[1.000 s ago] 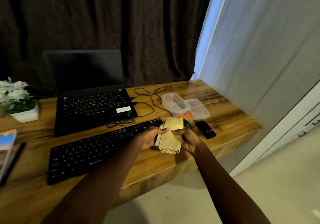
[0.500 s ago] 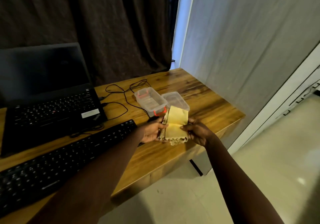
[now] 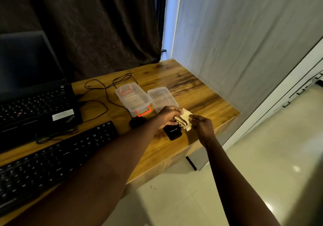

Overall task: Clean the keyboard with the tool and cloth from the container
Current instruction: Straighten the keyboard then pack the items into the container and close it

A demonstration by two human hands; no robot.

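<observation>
A folded yellow cloth (image 3: 185, 120) is held between both hands above the desk's right part. My left hand (image 3: 168, 115) grips its left side and my right hand (image 3: 202, 125) pinches its right edge. The clear plastic container (image 3: 131, 98) with red latches stands open just behind the hands, and its lid (image 3: 161, 95) lies to its right. The black keyboard (image 3: 52, 159) stretches along the desk's front left. No cleaning tool is visible.
A small black device (image 3: 172, 133) lies under the cloth, and a black mouse (image 3: 137, 122) sits to its left. An open black laptop (image 3: 33, 93) with cables (image 3: 104, 89) stands behind the keyboard. The wooden desk (image 3: 201, 94) ends at right, beside a grey wall.
The camera has swung right and closer. The cloth has been folded smaller and now sits bunched between both hands, lower over the black device.
</observation>
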